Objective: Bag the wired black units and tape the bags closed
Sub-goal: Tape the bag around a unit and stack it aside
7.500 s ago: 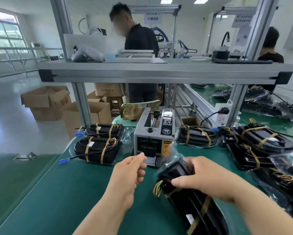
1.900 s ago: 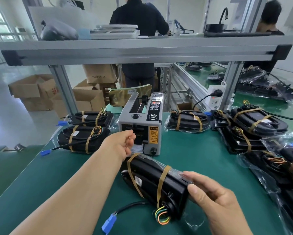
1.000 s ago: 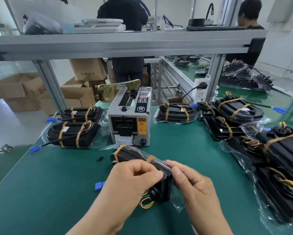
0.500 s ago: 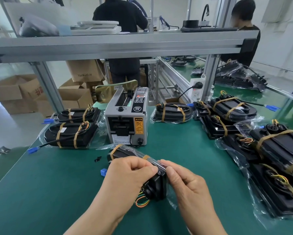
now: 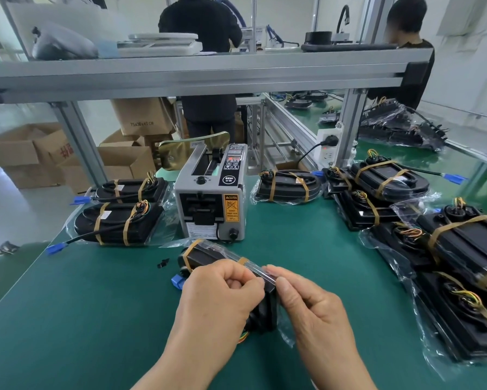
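Left hand (image 5: 222,294) and right hand (image 5: 315,308) both pinch the clear bag (image 5: 286,332) at its folded mouth, over the near end of the black unit (image 5: 208,256), which lies on the green mat (image 5: 95,305) just before the tape dispenser (image 5: 211,204). To seal well, hold the fold taut and flat, I judge, and rub the tape outward from its middle.

The unit's (image 5: 208,256) near end is hidden by the left hand (image 5: 219,299) and right hand (image 5: 312,313); whether only the bag (image 5: 286,330) is pinched between them cannot be told. The stacked units (image 5: 462,249) at the right are cut off by the edge, and a black speck (image 5: 162,263) on the counter (image 5: 95,319) cannot be identified.
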`<state>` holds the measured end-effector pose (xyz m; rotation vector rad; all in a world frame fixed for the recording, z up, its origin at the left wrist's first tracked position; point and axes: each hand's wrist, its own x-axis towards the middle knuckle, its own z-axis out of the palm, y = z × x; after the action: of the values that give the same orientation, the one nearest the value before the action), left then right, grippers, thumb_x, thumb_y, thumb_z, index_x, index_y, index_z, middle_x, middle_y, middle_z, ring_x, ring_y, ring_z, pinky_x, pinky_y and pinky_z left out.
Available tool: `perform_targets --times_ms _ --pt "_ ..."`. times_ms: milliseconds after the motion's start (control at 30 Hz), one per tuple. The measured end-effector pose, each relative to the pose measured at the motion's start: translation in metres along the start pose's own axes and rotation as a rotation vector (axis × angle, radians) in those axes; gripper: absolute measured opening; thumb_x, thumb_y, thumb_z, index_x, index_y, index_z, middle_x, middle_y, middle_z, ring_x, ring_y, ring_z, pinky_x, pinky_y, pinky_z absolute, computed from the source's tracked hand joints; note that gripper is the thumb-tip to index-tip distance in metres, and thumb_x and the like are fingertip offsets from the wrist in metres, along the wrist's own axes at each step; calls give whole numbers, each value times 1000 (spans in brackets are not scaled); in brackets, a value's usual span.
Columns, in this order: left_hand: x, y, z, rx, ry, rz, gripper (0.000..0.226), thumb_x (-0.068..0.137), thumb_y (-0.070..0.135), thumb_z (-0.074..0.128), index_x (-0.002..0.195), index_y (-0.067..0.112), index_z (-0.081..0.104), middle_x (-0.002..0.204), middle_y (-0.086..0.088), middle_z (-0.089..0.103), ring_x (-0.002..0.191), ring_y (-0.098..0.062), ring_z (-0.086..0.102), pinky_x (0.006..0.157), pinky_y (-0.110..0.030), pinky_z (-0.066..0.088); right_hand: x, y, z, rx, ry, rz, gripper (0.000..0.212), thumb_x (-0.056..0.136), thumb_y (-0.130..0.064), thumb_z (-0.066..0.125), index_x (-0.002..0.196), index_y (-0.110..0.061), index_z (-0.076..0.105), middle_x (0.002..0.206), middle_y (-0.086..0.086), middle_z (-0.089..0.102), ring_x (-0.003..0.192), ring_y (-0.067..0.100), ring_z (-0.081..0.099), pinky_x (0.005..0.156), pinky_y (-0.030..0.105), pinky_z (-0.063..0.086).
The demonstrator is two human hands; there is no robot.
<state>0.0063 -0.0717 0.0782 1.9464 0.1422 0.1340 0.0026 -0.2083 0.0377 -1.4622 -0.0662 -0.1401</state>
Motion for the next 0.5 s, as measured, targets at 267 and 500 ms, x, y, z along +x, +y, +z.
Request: perform_targets --times_ms 267,500 --pt "4 -3 -2 83 48 15 26 71 43 75 78 33 51 48 13 52 41 0 46 44 -12 36 -2 -2 0 -23 -8 7 22 92 -10 63 96 -25 80 94 -13 78 92 -2 71 73 4 48" --pt "9 -4 -3 106 31 23 15 84 37 65 76 38 54 45 14 47 42 -1 42 42 -12 33 1 -6 2 -37 13 51 16 86 -17 72 86 -31 81 91 -12 78 90 0 72 74 9 51"
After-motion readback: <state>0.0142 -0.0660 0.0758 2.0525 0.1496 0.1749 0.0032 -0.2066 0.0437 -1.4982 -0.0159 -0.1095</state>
